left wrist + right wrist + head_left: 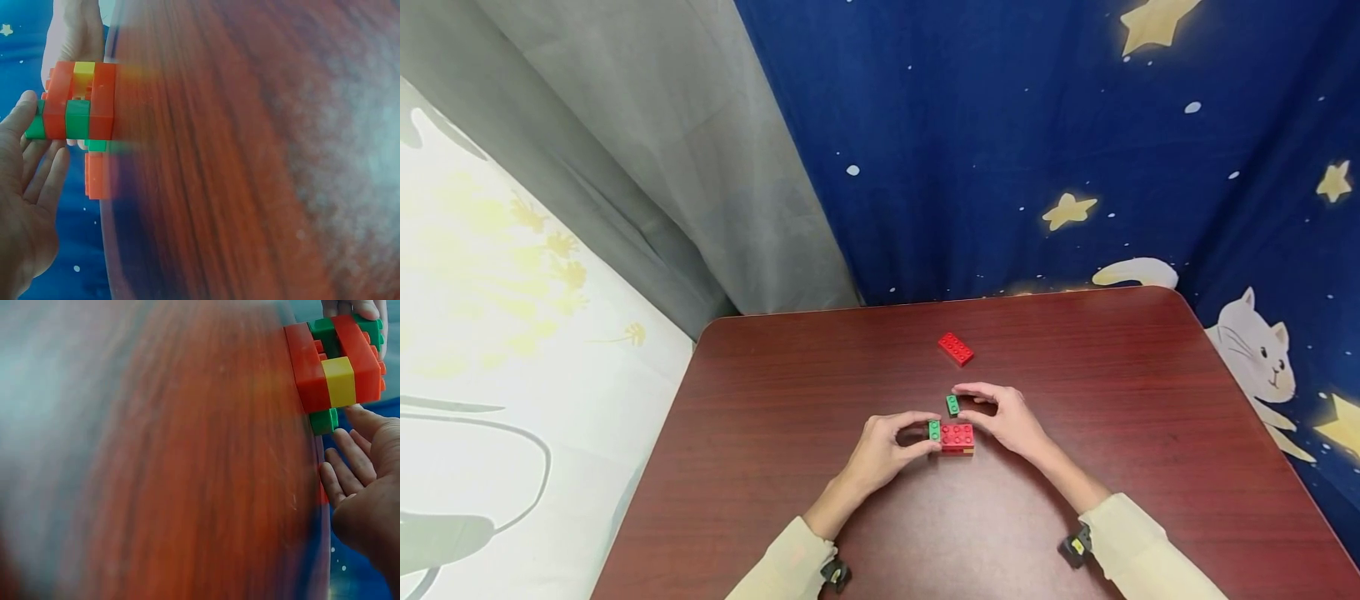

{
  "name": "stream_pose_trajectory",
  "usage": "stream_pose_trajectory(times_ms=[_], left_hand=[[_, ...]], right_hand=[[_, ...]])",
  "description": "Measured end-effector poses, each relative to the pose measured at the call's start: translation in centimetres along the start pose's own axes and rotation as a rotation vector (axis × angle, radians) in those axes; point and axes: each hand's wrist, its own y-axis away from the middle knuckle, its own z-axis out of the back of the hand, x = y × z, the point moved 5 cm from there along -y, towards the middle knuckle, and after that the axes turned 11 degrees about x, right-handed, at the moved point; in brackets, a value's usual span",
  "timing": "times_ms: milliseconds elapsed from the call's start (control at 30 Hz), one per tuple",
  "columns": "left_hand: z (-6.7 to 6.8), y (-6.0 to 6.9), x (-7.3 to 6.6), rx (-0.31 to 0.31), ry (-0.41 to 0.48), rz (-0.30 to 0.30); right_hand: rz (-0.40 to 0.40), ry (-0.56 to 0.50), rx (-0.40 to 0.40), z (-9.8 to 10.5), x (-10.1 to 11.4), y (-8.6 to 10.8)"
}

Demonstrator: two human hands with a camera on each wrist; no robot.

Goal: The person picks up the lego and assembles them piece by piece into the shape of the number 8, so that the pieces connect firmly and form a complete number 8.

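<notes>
A small stack of toy building bricks (957,437) sits on the table: two red bricks, with a green brick (77,120) and a yellow brick (340,382) between them. On the top red brick's left end is a small green brick (934,430). My left hand (880,454) pinches that top green brick between thumb and fingers. Just behind the stack, a second small green brick (952,405) rests on the table. Around it my right hand (1006,418) spreads thumb and fingers; in the right wrist view the fingers look extended, without a grip on the brick.
Farther back on the dark red wooden table (790,367) lies a loose red brick (956,349). A blue curtain (970,150) with stars and a grey curtain (700,150) hang behind the table's far edge. Each wrist carries a small black camera (1075,547).
</notes>
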Motion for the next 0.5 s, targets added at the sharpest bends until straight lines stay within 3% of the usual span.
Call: stream_pose_trajectory(times_ms=[500], left_hand=[[-0.04,-0.04,-0.06,0.02,0.034,0.0]], right_hand=[[-0.019,0.127,-0.004,-0.28,-0.38,-1.08]])
